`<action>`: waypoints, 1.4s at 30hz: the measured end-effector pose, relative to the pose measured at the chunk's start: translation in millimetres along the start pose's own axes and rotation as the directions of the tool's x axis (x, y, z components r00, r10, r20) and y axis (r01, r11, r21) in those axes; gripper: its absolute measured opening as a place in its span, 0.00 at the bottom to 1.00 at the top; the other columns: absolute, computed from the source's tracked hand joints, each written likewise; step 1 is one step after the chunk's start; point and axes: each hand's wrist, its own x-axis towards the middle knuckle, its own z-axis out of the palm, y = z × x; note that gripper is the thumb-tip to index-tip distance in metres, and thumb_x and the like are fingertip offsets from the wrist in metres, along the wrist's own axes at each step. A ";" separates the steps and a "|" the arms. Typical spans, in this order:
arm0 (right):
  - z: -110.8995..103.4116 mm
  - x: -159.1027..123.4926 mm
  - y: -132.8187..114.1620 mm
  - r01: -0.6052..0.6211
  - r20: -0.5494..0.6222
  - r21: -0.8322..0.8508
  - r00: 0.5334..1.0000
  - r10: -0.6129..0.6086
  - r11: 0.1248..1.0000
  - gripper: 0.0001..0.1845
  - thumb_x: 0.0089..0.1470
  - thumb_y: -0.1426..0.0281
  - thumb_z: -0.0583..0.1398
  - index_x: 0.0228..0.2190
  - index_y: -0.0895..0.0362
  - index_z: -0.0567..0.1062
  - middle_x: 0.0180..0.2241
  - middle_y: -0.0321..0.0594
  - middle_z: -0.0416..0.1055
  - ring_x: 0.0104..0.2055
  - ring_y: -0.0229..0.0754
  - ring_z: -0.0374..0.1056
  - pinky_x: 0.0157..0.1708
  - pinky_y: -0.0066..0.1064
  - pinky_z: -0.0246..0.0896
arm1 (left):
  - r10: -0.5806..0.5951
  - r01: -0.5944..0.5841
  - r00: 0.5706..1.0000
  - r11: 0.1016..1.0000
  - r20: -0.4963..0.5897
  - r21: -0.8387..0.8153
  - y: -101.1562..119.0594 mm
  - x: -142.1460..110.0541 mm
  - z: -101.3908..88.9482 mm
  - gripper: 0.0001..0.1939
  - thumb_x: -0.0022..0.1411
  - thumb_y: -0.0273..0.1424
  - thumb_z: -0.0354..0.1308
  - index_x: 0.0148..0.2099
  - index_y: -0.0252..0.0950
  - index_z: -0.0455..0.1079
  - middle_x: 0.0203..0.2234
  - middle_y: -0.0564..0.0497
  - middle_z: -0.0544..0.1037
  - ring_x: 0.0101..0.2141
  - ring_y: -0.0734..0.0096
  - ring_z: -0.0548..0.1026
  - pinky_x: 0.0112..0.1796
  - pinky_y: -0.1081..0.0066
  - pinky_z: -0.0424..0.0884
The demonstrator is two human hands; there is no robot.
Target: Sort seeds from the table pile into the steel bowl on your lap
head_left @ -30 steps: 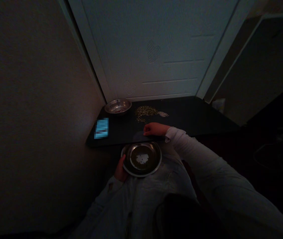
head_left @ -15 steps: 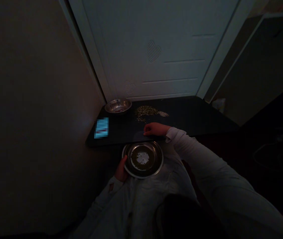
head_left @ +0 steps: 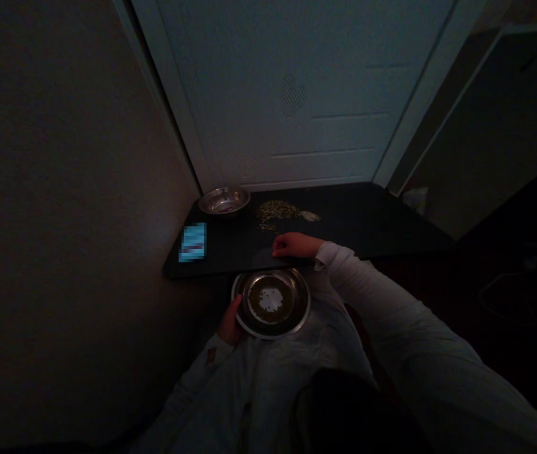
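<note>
My left hand (head_left: 229, 323) grips the left rim of a steel bowl (head_left: 299, 315) held on my lap just below the table's front edge; small grains lie in its bottom. My right hand (head_left: 294, 245) rests on the dark table (head_left: 367, 224) near the front edge, fingers curled down against the surface; I cannot see whether anything is under them. A little beyond that hand lies a heap of small grains (head_left: 277, 212) with a paler patch at its right end.
A second, empty steel bowl (head_left: 224, 201) stands at the table's far left corner. A lit phone (head_left: 193, 242) lies at the left edge. A white door is right behind the table, a wall on the left. The room is very dim.
The bowl on my lap has shifted slightly to the right and levelled. My right hand has stayed in place on the table.
</note>
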 end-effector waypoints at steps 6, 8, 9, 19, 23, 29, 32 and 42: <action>4.6 -0.1 4.8 0.004 -0.043 0.035 0.999 -0.002 0.999 0.13 0.42 0.63 0.56 0.29 0.59 0.69 0.27 0.37 0.68 0.27 0.33 0.61 0.26 0.24 0.51 | 0.015 -0.015 1.000 1.000 -0.001 0.009 0.7 -0.6 0.2 0.12 0.49 0.34 0.50 0.31 0.34 0.71 0.30 0.48 0.77 0.47 0.63 0.63 0.51 0.65 0.51; 7.6 -1.3 8.0 0.024 -0.088 0.093 0.996 -0.016 0.995 0.13 0.42 0.63 0.56 0.28 0.59 0.69 0.26 0.36 0.67 0.27 0.33 0.60 0.28 0.24 0.52 | 0.015 -0.015 1.000 1.000 -0.002 0.009 1.0 -0.6 0.0 0.12 0.50 0.34 0.50 0.32 0.34 0.71 0.31 0.48 0.77 0.48 0.62 0.62 0.51 0.65 0.51; 8.8 -2.2 9.7 0.039 -0.116 0.139 0.993 -0.023 0.990 0.13 0.42 0.63 0.55 0.28 0.60 0.69 0.26 0.36 0.67 0.27 0.33 0.60 0.28 0.25 0.53 | 0.016 -0.016 1.000 1.000 0.000 0.007 1.2 -0.6 0.0 0.13 0.50 0.35 0.49 0.32 0.33 0.71 0.31 0.47 0.77 0.48 0.62 0.62 0.51 0.65 0.51; -8.2 -3.9 39.7 0.012 -0.633 0.367 0.736 0.240 0.930 0.14 0.44 0.66 0.51 0.32 0.60 0.67 0.31 0.40 0.67 0.33 0.37 0.62 0.35 0.30 0.55 | -0.024 0.025 1.000 1.000 0.014 -0.014 2.6 -4.2 2.5 0.14 0.51 0.36 0.48 0.34 0.34 0.71 0.32 0.49 0.77 0.48 0.63 0.62 0.51 0.65 0.51; -11.1 -2.8 47.8 -0.087 -0.710 0.232 0.666 0.230 0.969 0.13 0.46 0.68 0.50 0.34 0.59 0.66 0.33 0.41 0.68 0.34 0.38 0.62 0.36 0.31 0.56 | -0.013 0.013 1.000 1.000 0.025 -0.004 1.8 -3.2 0.9 0.14 0.51 0.36 0.49 0.34 0.33 0.70 0.32 0.48 0.77 0.48 0.63 0.62 0.51 0.65 0.51; -5.8 2.4 39.9 -0.183 -0.711 0.034 0.686 0.152 0.983 0.13 0.48 0.70 0.48 0.36 0.59 0.67 0.35 0.43 0.68 0.37 0.40 0.62 0.38 0.31 0.54 | 0.006 -0.006 1.000 1.000 0.005 -0.006 -0.3 -0.8 -0.8 0.13 0.50 0.35 0.49 0.33 0.34 0.71 0.30 0.49 0.77 0.48 0.64 0.62 0.51 0.66 0.51; -2.9 6.1 36.5 -0.206 -0.699 -0.027 0.703 0.129 0.978 0.14 0.49 0.70 0.47 0.37 0.58 0.66 0.36 0.44 0.68 0.38 0.41 0.62 0.38 0.31 0.54 | 0.012 -0.012 1.000 1.000 0.008 -0.012 0.3 -3.3 1.8 0.13 0.51 0.35 0.49 0.34 0.34 0.70 0.30 0.49 0.77 0.47 0.63 0.63 0.50 0.64 0.52; 3.5 0.9 29.6 -0.165 -0.657 -0.103 0.752 0.057 0.981 0.15 0.50 0.69 0.47 0.38 0.58 0.66 0.38 0.43 0.68 0.39 0.42 0.62 0.39 0.31 0.54 | 0.006 -0.006 1.000 1.000 0.018 -0.003 1.4 -4.4 2.6 0.13 0.50 0.35 0.49 0.33 0.34 0.71 0.30 0.49 0.77 0.46 0.63 0.64 0.50 0.65 0.52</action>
